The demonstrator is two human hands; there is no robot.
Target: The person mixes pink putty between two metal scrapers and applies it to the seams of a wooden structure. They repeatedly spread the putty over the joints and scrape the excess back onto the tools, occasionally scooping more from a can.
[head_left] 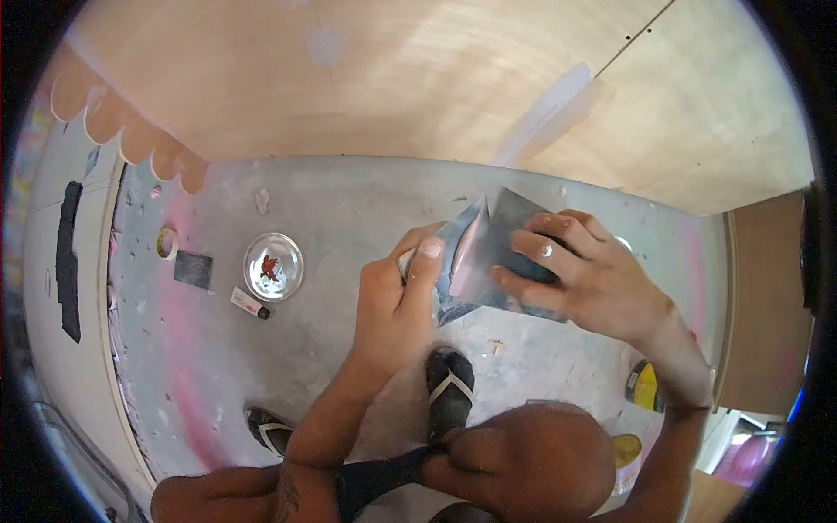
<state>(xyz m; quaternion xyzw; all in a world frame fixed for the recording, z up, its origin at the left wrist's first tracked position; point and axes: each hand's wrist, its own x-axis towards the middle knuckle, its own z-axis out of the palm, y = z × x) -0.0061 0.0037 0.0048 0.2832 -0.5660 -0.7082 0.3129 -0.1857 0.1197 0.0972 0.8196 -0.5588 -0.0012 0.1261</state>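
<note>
Near the middle of the view, my left hand (397, 283) grips a grey, scuffed piece (446, 261) with a pinkish curved strip, thumb on top. Just to its right, my right hand (575, 270) holds a dark grey sheet (514, 218) that looks like sandpaper, its fingers bent over a dark part of it. The sheet lies against the right side of the pinkish strip. Both hands are above the grey floor. What lies under my right palm is hidden.
A pale wooden panel (418, 78) spans the far side. On the floor at left are a glass dish (274, 268) with red bits, a tube (250, 302), a tape roll (166, 244) and a dark square (193, 269). A yellow-black container (646, 385) sits at right.
</note>
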